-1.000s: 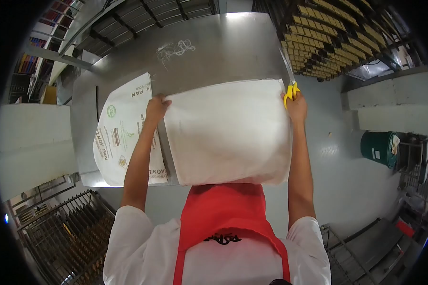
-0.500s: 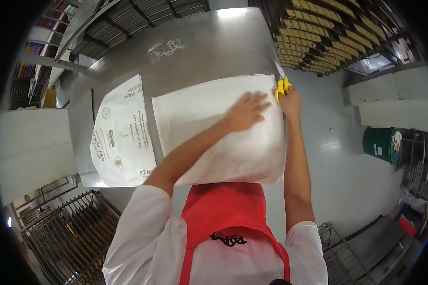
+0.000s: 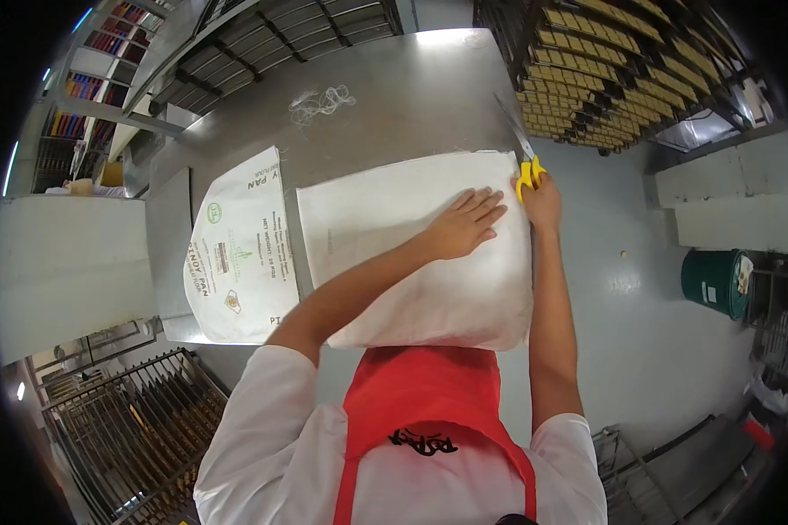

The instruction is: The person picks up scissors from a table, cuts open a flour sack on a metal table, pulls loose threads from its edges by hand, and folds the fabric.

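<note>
A plain white sack (image 3: 376, 227) lies flat on the steel table (image 3: 394, 87), its near edge at the red apron. My left hand (image 3: 466, 225) rests on the sack's right part, palm down with fingers spread. At the sack's upper right corner, my right hand (image 3: 543, 199) is closed on yellow-handled scissors (image 3: 531, 173), whose blades point up and left over the table's edge. Left of the plain sack lies a printed white sack (image 3: 241, 249). A tangle of white thread (image 3: 324, 103) sits farther back on the table.
Tall racks with filled trays (image 3: 613, 79) stand at the upper right. On the floor at the right is a green bin (image 3: 709, 282). Another rack (image 3: 140, 420) stands at the lower left, and a white surface (image 3: 70, 271) lies left of the table.
My left hand has let go of the plain sack's upper left corner and moved right to lie flat on it. My right hand stays at the right corner with the scissors.
</note>
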Available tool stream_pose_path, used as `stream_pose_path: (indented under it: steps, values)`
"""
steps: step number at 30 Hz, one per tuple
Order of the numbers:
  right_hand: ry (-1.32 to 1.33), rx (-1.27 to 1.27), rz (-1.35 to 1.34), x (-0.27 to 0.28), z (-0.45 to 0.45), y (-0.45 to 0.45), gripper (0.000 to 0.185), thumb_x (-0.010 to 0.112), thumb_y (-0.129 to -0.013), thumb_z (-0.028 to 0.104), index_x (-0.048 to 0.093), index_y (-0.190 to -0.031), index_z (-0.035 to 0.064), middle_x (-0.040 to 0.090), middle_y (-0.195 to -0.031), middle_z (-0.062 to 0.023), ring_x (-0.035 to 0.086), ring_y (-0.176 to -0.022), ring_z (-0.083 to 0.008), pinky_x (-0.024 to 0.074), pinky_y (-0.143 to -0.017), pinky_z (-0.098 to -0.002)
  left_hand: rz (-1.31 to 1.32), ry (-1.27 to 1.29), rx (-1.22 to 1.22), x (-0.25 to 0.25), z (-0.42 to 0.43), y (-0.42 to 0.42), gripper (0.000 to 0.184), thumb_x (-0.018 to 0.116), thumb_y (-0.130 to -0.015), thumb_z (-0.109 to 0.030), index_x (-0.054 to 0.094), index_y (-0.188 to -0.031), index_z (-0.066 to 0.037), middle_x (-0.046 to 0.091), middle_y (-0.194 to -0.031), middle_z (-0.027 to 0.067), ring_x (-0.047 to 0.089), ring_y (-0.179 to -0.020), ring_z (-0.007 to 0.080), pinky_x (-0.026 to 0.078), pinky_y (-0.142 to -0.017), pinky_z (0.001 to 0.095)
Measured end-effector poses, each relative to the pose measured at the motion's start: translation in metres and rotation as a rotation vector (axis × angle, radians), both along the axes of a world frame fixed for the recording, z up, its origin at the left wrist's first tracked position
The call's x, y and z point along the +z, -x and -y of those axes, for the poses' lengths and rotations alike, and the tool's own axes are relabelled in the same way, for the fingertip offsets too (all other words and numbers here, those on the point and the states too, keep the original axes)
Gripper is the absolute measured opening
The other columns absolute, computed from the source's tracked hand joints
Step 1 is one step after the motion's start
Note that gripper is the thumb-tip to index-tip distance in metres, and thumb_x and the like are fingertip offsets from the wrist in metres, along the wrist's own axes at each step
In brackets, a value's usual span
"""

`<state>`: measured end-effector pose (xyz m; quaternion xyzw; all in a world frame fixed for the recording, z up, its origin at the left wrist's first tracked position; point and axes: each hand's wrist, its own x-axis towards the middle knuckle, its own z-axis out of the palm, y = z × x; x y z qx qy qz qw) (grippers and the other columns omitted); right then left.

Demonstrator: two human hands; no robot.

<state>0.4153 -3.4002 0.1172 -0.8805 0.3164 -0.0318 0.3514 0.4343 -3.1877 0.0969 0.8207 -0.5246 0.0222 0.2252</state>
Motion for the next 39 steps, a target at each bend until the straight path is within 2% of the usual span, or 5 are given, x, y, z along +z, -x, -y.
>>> stream_pose_path:
  steps: [5, 11, 13, 18, 39]
  values:
    - [0.004, 0.001, -0.034, -0.001, -0.001, 0.001, 0.052, 0.078, -0.077, 0.041, 0.064, -0.113, 0.006, 0.071, -0.101, -0.0128, 0.068, -0.094, -0.0323, 0.0519, -0.078, -0.0419, 0.586, -0.267, 0.497, -0.049, -0.019, -0.123, 0.051, 0.05, -0.097, -0.033, 0.047, -0.141, -0.006, 0.046, -0.147, 0.0128, 0.044, -0.132, 0.0336, 0.038, -0.104, 0.057]
    - [0.017, -0.022, -0.034, 0.008, -0.004, 0.0, 0.052, 0.079, -0.076, 0.042, 0.066, -0.11, 0.0053, 0.072, -0.099, -0.0137, 0.068, -0.093, -0.0328, 0.0513, -0.077, -0.0422, -0.076, -0.375, 0.491, 0.091, -0.011, -0.101, 0.05, 0.052, -0.097, -0.027, 0.046, -0.142, -0.006, 0.045, -0.148, 0.0145, 0.041, -0.135, 0.034, 0.028, -0.113, 0.0531]
    - [0.017, -0.027, -0.021, 0.008, -0.002, -0.001, 0.052, 0.079, -0.076, 0.043, 0.066, -0.109, 0.0054, 0.072, -0.099, -0.0137, 0.068, -0.092, -0.033, 0.051, -0.077, -0.0423, 0.228, -0.08, 0.034, 0.016, -0.011, -0.054, 0.055, 0.053, -0.097, -0.03, 0.042, -0.146, -0.007, 0.043, -0.149, 0.0144, 0.039, -0.138, 0.0321, 0.025, -0.117, 0.0503]
    - [0.031, -0.005, -0.028, -0.002, 0.002, -0.001, 0.049, 0.078, -0.077, 0.041, 0.065, -0.109, 0.0066, 0.071, -0.099, -0.0141, 0.067, -0.092, -0.0334, 0.0508, -0.076, -0.0419, 0.552, -0.335, 0.381, -0.026, -0.064, -0.087, 0.055, 0.052, -0.097, -0.031, 0.043, -0.146, -0.007, 0.05, -0.143, 0.0094, 0.048, -0.127, 0.0302, 0.039, -0.106, 0.0502]
    - [0.006, 0.003, -0.063, 0.001, 0.002, 0.001, 0.051, 0.075, -0.079, 0.041, 0.064, -0.116, 0.0069, 0.071, -0.101, -0.0141, 0.067, -0.096, -0.0323, 0.0508, -0.081, -0.0412, -0.605, 0.079, 0.319, 0.021, 0.01, -0.124, 0.029, 0.082, -0.077, -0.021, 0.072, -0.095, -0.001, 0.071, -0.084, 0.0102, 0.065, -0.073, 0.0195, 0.052, -0.068, 0.0327]
